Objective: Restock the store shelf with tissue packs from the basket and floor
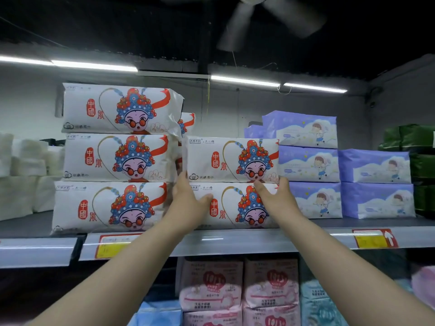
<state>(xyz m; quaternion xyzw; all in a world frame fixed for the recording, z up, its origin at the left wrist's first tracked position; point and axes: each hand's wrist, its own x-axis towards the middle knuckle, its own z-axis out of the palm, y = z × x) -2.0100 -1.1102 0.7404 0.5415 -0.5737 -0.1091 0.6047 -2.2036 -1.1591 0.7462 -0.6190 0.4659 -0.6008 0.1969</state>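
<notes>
A white tissue pack (226, 158) with a red-and-blue opera-doll print lies on top of an identical pack (230, 208) on the upper shelf (259, 241). My left hand (188, 198) holds its lower left corner, fingers up along its left end and thumb lying across the lower pack's front. At the lower right corner, my right hand (275, 194) holds the same pack, thumb at the seam between the two packs. To the left stands a stack of three of the same packs (117, 158). No basket or floor is in view.
Purple tissue packs (310, 165) are stacked right of the held pack, with green packs (419, 147) at the far right. Plain white packs (26, 175) fill the far left. Pink and blue packs (235, 290) sit on the shelf below. A ceiling fan (259, 10) spins overhead.
</notes>
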